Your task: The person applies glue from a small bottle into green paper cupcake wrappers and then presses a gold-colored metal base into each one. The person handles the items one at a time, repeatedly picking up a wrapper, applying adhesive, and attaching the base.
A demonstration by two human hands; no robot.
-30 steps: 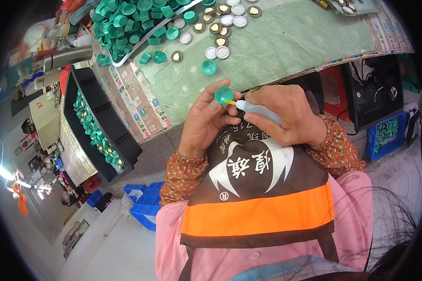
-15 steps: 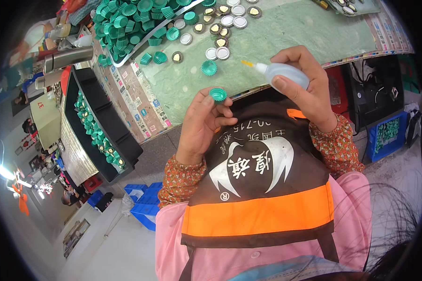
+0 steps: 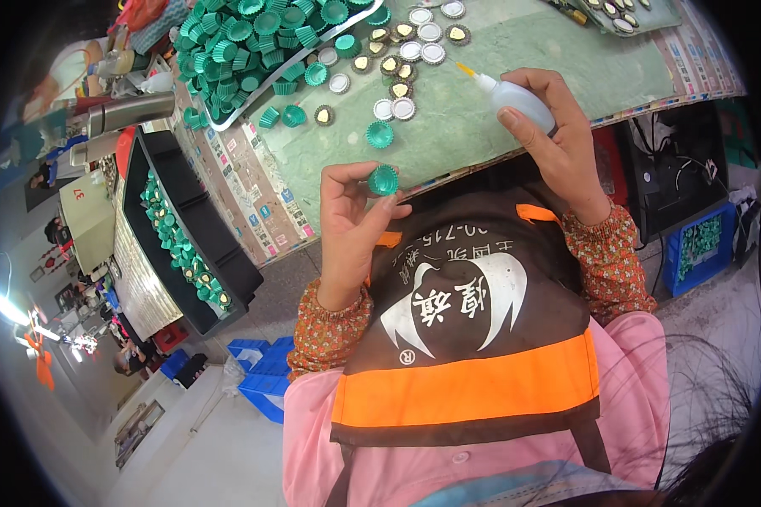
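My left hand (image 3: 353,221) pinches a small green fluted cup (image 3: 384,180) between thumb and fingers, its round face turned up toward me. In my right hand (image 3: 558,139) is a white squeeze bottle (image 3: 521,103) with a thin yellow nozzle, tilted so the tip points up and left, apart from the cup. Just beyond my left hand another green fluted cup (image 3: 380,133) lies on the green table cover (image 3: 516,51). Silver-rimmed round caps (image 3: 403,109) lie behind it, some white inside, others dark with a pale yellowish piece (image 3: 324,115).
A white tray (image 3: 228,118) heaped with green cups stands at the far left of the table. Left of the table is a black bin (image 3: 190,211) holding more cups. Blue crates (image 3: 266,372) sit on the floor, and a blue basket (image 3: 700,249) stands at right.
My left hand has turned the green cup, so its face shows more fully, and shifted it slightly left and down. My right hand has raised the bottle a little, away from the cup.
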